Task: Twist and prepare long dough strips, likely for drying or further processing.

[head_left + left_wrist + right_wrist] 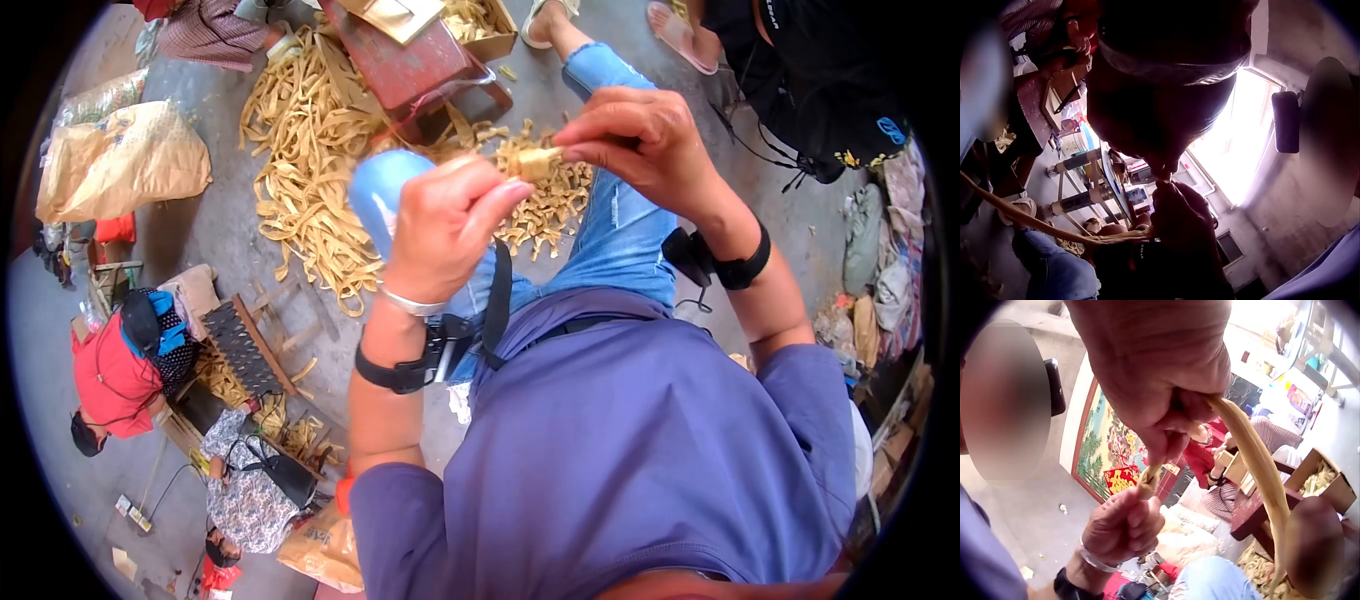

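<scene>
A long, flat tan strip (1254, 450) runs between both hands, held up in front of the knees. My left hand (440, 225), with a bracelet at its wrist, pinches one end between thumb and fingers. My right hand (645, 140) pinches the strip close by, its fingers curled around it. A small knotted or folded part (1149, 479) shows between the two sets of fingertips. From the right hand, the long loose end hangs down in the right wrist view. In the left wrist view the left hand (1160, 112) is dark, and the strip (1041, 219) trails from the right hand.
On the floor lie a heap of long tan strips (310, 150) and a pile of short knotted pieces (545, 210). A red bench (405, 65) stands beyond them, beside a cardboard box (492, 42). Other people sit at the left, near a brown paper sack (125, 165).
</scene>
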`<act>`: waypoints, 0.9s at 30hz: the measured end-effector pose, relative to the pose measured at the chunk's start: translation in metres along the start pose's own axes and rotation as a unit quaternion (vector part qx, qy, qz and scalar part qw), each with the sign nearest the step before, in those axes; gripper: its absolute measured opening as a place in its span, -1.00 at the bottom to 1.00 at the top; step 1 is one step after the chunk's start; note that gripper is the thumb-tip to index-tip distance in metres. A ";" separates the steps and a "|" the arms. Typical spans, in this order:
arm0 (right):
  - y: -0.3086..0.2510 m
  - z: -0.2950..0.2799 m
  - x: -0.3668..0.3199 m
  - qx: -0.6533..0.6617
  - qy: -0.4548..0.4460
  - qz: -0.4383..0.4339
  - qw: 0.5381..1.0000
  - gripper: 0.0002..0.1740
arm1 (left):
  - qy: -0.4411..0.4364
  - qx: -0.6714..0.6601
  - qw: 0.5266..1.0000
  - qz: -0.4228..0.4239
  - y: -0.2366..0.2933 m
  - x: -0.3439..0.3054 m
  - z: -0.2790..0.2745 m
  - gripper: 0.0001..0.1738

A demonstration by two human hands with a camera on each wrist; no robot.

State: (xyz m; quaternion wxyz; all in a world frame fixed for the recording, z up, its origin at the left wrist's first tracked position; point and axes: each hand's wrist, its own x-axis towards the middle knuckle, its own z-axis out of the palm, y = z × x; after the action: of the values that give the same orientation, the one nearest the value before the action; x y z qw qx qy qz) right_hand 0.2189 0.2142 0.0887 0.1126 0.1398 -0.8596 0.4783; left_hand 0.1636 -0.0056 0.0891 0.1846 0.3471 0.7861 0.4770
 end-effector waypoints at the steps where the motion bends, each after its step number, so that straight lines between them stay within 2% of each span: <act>1: 0.003 0.000 -0.002 -0.009 -0.010 -0.010 1.000 -0.88 | -0.014 -0.020 1.000 -0.009 -0.003 -0.004 -0.004 -0.81; 6: -0.002 0.008 -0.003 0.008 -0.007 0.047 0.999 -0.90 | -0.076 -0.146 0.982 -0.096 -0.031 -0.018 -0.016 -0.83; 9: 0.003 0.011 0.007 0.005 -0.001 0.035 0.999 -0.90 | 0.135 -0.258 0.952 -0.099 -0.033 0.005 -0.007 -0.85; 12: -0.002 0.012 0.032 0.022 -0.018 0.013 0.999 -0.89 | 0.016 -0.401 0.901 -0.162 -0.004 0.033 -0.015 -0.82; 14: 0.004 0.003 0.049 -0.042 -0.022 -0.023 0.999 -0.89 | 0.026 -0.393 0.907 -0.151 -0.002 0.044 -0.021 -0.76; 16: 0.007 -0.004 0.067 -0.027 -0.032 -0.045 0.998 -0.89 | 0.066 -0.395 0.909 -0.119 -0.007 0.051 -0.025 -0.73; 22: 0.046 -0.006 0.103 0.010 -0.078 -0.050 0.996 -0.89 | 0.099 -0.393 0.899 -0.165 -0.032 0.070 -0.038 -0.88; 24: 0.064 0.000 0.122 0.005 -0.073 -0.052 0.996 -0.90 | 0.109 -0.366 0.909 -0.164 -0.049 0.084 -0.048 -0.88; 27: 0.106 0.024 0.162 -0.008 -0.049 -0.041 0.998 -0.88 | 0.170 -0.379 0.894 -0.167 -0.093 0.117 -0.061 -0.86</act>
State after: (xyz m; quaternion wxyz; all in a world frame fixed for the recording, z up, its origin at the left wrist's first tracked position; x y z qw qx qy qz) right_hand 0.0290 0.2257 0.0460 0.0913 0.1972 -0.8616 0.4587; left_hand 0.0110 0.0130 0.0415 0.2428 0.0281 0.6119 0.7522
